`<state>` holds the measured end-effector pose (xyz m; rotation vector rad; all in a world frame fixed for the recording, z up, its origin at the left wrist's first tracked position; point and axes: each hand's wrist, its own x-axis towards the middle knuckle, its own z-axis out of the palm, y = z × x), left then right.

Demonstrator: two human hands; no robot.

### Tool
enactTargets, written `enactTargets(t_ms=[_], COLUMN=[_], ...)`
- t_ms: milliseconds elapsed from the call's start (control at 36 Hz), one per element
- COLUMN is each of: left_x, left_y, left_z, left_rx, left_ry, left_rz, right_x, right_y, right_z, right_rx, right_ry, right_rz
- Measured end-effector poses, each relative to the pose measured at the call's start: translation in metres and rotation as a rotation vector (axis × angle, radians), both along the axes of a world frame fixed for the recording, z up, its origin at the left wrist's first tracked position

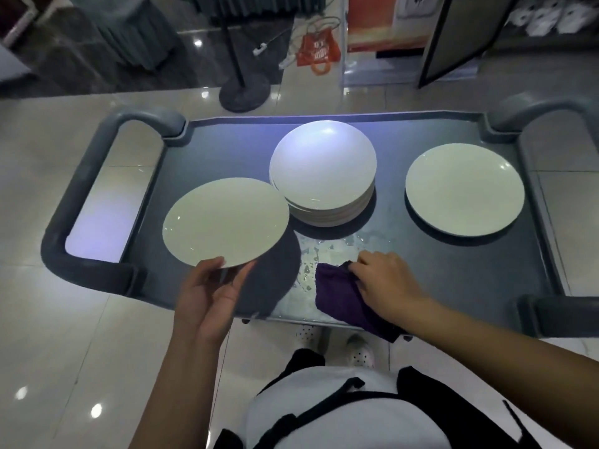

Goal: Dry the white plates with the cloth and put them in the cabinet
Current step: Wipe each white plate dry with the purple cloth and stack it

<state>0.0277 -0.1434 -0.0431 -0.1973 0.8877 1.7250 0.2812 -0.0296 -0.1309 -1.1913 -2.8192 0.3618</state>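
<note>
My left hand (pixel 212 294) grips the near rim of a white plate (pixel 225 220) and holds it lifted above the left part of the grey cart top (pixel 453 270). My right hand (pixel 385 285) grips a dark purple cloth (pixel 343 296) that lies at the cart's near edge. A stack of several white plates (pixel 324 171) stands in the middle of the cart. A single white plate (pixel 465 189) lies flat on the right side.
Water drops (pixel 327 251) glisten on the cart top between the stack and the cloth. Thick grey handles (pixel 74 202) frame both ends of the cart. Beyond it stand a round stand base (pixel 244 92), an orange bag (pixel 319 51) and an open dark door (pixel 453 37).
</note>
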Motion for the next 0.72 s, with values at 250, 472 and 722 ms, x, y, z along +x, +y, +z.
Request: enactTargets(t_ms=[250,472,722], left_x=[-0.017,-0.040,-0.038], left_y=[0.015,0.019,0.045], left_z=[-0.007,-0.014,-0.002], left_rx=[0.025,0.120,0.079], left_ry=[-0.065,-0.059,-0.001], left_rz=[0.043,-0.026,-0.041], right_x=[-0.012,-0.004,0.039], right_y=[0.005,0.025,0.024], right_z=[0.005,0.046,0.146], right_rx=[-0.140,-0.280,-0.335], right_ry=[-0.232,-0.203,0.024], right_rz=[-0.009,-0.088,-0.197])
